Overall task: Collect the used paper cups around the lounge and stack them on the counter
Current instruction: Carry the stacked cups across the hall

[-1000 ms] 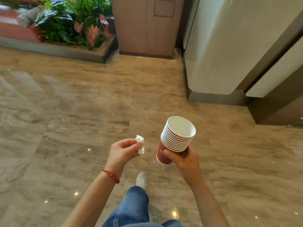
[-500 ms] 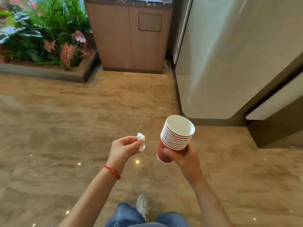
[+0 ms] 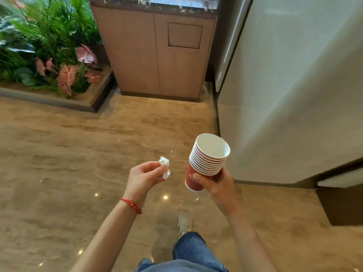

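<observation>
The cabinet [image 3: 157,55] top is cut off by the upper edge; cup stack [image 3: 206,161] lettering partly hidden behind fingers.

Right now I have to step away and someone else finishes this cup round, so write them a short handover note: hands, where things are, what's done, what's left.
Left hand: pinches a crumpled white tissue at the fingertips.
Right hand: grips a nested stack of red paper cups near its base, mouth up and tilted, top cup looks empty.
Position: standing on the stone floor, facing a wooden cabinet with a dark counter top; planter to its left.
Done: cups gathered and nested.
Left: set the stack on the counter; the tissue still needs a bin, none clearly visible.
</observation>
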Available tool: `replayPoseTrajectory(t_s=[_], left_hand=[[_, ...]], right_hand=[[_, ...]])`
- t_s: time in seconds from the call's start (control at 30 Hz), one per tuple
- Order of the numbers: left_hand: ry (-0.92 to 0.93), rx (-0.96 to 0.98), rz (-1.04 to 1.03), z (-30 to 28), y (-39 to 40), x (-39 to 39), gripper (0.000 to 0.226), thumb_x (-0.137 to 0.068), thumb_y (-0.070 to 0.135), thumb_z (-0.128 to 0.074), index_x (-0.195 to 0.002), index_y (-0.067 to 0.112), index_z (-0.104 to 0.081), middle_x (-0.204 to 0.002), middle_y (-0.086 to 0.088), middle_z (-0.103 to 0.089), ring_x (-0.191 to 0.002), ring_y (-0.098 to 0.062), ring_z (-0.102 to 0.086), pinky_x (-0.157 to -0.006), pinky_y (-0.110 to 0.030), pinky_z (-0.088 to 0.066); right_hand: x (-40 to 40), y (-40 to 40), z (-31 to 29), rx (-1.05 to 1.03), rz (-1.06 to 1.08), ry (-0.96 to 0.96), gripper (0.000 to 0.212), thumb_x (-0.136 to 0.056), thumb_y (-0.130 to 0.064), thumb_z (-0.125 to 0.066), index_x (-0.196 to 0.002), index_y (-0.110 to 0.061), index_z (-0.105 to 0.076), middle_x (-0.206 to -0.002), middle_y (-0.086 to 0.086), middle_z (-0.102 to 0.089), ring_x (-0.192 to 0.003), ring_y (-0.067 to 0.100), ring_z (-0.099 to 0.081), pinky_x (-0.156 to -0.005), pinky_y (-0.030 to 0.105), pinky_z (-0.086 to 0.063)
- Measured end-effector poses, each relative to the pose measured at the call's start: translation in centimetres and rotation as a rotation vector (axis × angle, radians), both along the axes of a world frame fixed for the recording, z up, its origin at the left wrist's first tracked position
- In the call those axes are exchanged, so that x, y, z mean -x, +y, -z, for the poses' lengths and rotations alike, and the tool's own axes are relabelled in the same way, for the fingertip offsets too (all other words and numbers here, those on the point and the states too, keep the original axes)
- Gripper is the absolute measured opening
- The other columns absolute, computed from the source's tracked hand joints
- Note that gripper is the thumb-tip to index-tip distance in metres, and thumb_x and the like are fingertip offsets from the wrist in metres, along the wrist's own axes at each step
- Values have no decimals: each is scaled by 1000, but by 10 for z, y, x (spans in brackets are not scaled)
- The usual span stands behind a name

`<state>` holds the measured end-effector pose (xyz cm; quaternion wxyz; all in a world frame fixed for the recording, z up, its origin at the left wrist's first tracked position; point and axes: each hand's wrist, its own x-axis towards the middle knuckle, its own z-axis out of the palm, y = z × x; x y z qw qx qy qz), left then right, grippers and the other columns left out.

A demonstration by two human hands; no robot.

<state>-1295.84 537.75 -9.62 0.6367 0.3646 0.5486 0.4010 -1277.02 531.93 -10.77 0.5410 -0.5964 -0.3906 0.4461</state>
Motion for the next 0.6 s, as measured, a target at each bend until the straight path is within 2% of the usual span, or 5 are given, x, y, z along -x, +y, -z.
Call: replayPoseTrajectory(t_s=[0.1,0.3,0.4,0.5,0.6], left_hand=[[-15,-2,-2,-8,68,-29,17,-73,2,-71,-66,16,-76,-64,2,-71,-61,-7,-65,-56,-18,-52],[-36,2,-48,-19,191,-64,11,-72,4,-74,-70,15,-76,-66,0,-71,-63,-9,-67,-56,-18,-53],[-34,-3,-45,-20,251,-77,10,-63,8,-78,-67,17,-76,-63,1,-70,-63,-9,-66,-59,-20,-54],[-37,-23,-33,-16,320,-88,15,-70,4,-75,-68,18,-77,-65,0,-71,-64,-9,-67,-59,-20,-54],[-50,-43,-9,-13,395,-98,17,-73,2,-72,-67,18,-76,-65,1,-72,-64,-9,-67,-58,-19,-53]], right_hand=[[-32,72,-7,18,-17,-1,56,-51,-34,-84,-102,-25,-61,-98,-9,-72,-92,9,-68,-75,22,-53],[-72,200,-14,3,-33,12,51,-56,-17,-83,-102,-22,-61,-96,-7,-72,-91,9,-67,-73,20,-53],[-83,261,-13,5,-38,-6,50,-56,-19,-82,-101,-22,-61,-94,-11,-72,-89,6,-66,-72,16,-51],[-92,325,-11,-8,-35,-23,54,-57,-21,-83,-106,-23,-60,-98,-7,-71,-93,9,-66,-73,17,-51],[-98,396,-8,-29,-21,-38,55,-58,-22,-82,-108,-26,-58,-99,-10,-70,-94,6,-65,-71,15,-51]])
